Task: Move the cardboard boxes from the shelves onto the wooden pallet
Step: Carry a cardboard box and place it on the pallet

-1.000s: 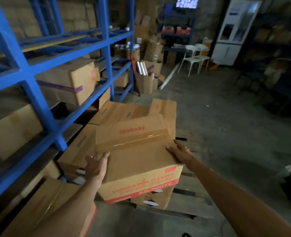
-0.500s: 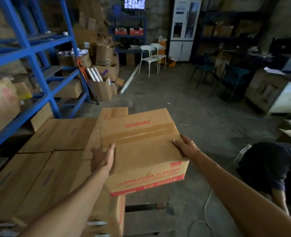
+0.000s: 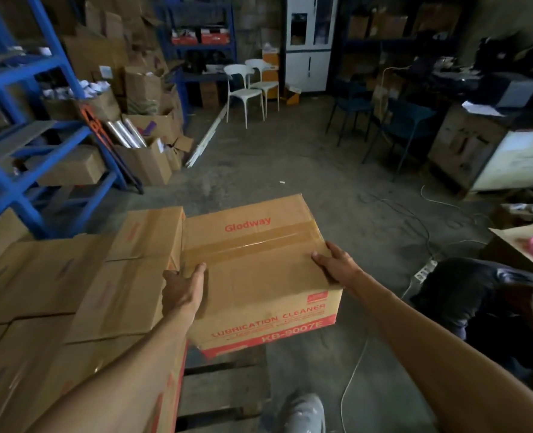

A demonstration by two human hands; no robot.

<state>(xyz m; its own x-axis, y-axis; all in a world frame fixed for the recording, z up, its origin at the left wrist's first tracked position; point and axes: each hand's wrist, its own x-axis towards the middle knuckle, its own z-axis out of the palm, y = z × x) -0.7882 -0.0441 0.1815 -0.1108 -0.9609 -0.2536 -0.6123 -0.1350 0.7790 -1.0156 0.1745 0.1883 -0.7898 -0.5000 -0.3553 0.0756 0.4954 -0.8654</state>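
Note:
I hold a taped cardboard box printed "Glodway" and "Lubrication Cleaner" in red, between both hands at mid-frame. My left hand grips its left side and my right hand its right top edge. The box hangs beside a stack of similar cardboard boxes at the lower left. Below the held box, slats of the wooden pallet show. The blue shelves stand at the left with a few boxes on them.
A person in dark clothes crouches at the right by an open box. Cables trail over the concrete floor. Two white chairs, dark chairs and piled cartons stand farther back. My shoe is at the bottom.
The view has swung right, away from the shelves. The box, still in both hands, has moved right past the edge of the stacked boxes and now hangs over the bare pallet slats.

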